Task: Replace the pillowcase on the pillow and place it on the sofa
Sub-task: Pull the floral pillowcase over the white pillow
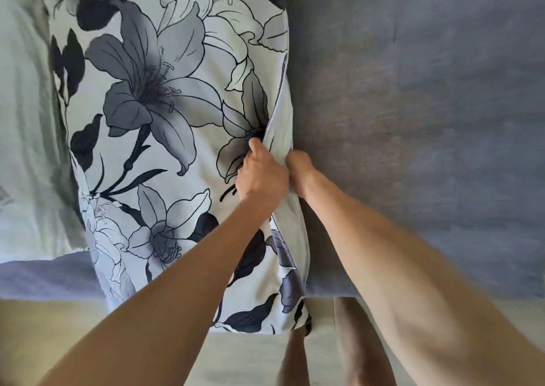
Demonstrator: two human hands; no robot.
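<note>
Two hands point(277, 170) pinch the lily-printed pillowcase point(153, 114) edge; fabric bunched.

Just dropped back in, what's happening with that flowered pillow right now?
A person is working at the open side edge of the floral pillowcase, with the pillow lying on the blue-grey sofa. The left hand grips the printed top layer at the opening, and the right hand is pushed in against the plain white flap beside it, fingers hidden in the fabric. The case looks mostly on. A pale cloth lies to the left.
</note>
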